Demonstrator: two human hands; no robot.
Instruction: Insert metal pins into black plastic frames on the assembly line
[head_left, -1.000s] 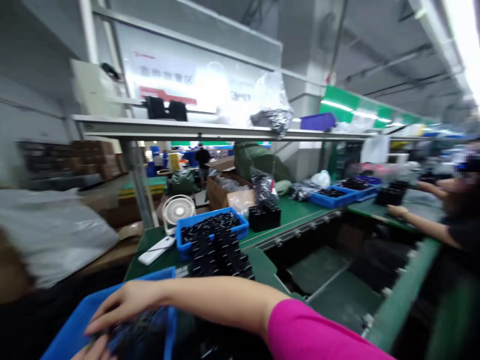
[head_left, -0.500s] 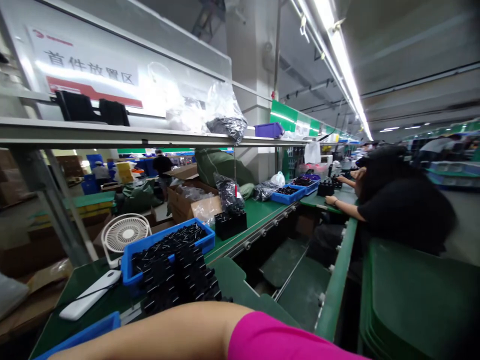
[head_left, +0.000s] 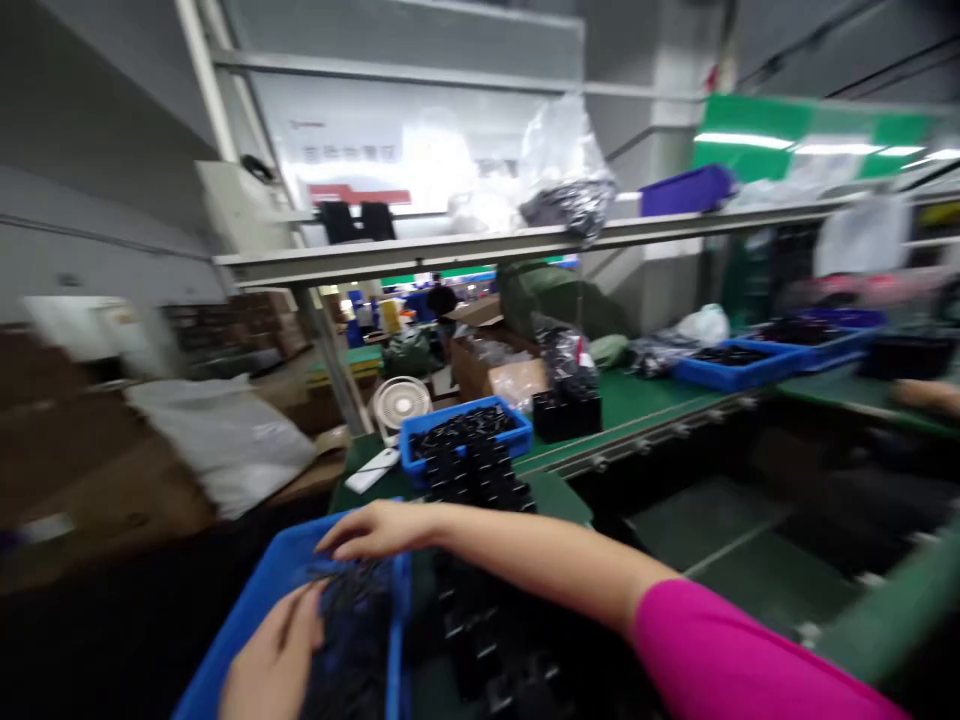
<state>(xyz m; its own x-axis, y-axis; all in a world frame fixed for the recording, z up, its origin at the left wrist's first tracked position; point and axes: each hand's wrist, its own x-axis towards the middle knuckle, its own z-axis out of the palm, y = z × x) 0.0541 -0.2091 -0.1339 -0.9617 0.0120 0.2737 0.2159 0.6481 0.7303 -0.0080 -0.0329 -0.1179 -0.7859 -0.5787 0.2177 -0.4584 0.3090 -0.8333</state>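
Both of my hands are at a blue bin (head_left: 399,640) that holds a heap of dark, thin parts (head_left: 352,650), blurred by motion. My right hand (head_left: 379,530), its arm in a pink sleeve, reaches over the far end of the bin. Its fingers are stretched out, with nothing visible in them. Lower down, my left hand (head_left: 274,650) is over the bin's left side, fingers bent toward the parts. Blur hides whether those fingers hold anything. Beside the bin, rows of black blocks (head_left: 480,470) run under my right forearm.
Behind the blocks stand another blue bin (head_left: 521,435) of black parts, a white fan (head_left: 403,403) and a white oblong object (head_left: 373,470). A shelf (head_left: 420,255) spans above. A conveyor frame (head_left: 637,447) runs right, where a co-worker's hand (head_left: 926,395) shows.
The view has swung left and down, bringing the near blue bin and both my hands into sight. Earlier only my right arm showed, with its hand out of frame.
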